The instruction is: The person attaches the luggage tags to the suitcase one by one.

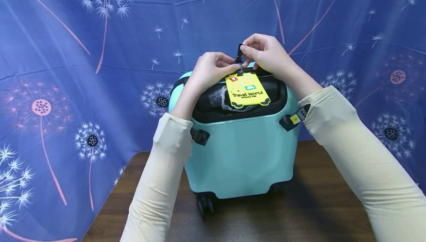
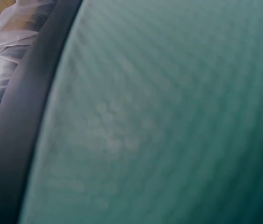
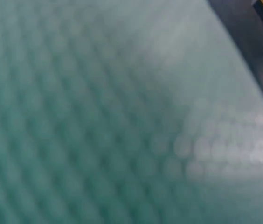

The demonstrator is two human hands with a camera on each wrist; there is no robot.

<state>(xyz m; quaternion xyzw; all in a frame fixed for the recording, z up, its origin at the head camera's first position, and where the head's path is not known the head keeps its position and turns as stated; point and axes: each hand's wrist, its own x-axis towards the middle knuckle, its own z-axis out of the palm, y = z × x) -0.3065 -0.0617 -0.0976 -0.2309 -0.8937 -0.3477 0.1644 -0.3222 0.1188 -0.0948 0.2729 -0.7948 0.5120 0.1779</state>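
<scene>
A teal suitcase (image 1: 246,157) stands upright, a yellow luggage tag (image 1: 249,88) reading "Travel World" lying over its black top recess (image 1: 203,110). From the tag's upper end rises a black strap (image 1: 239,52). My left hand (image 1: 213,70) pinches the strap's lower part, just above the tag. Higher up, the thumb and fingers of my right hand (image 1: 266,54) pinch the strap's upper end. Both wrist views are mostly filled by the blurred teal shell (image 2: 169,116), with its black trim (image 3: 245,42) along one edge; neither shows the fingers.
Clear plastic wrap (image 1: 217,96) covers part of the recess beneath the tag. The suitcase's black wheels (image 1: 204,203) rest on a brown wooden table (image 1: 253,219). Close behind hangs a blue cloth (image 1: 139,31) with a dandelion print.
</scene>
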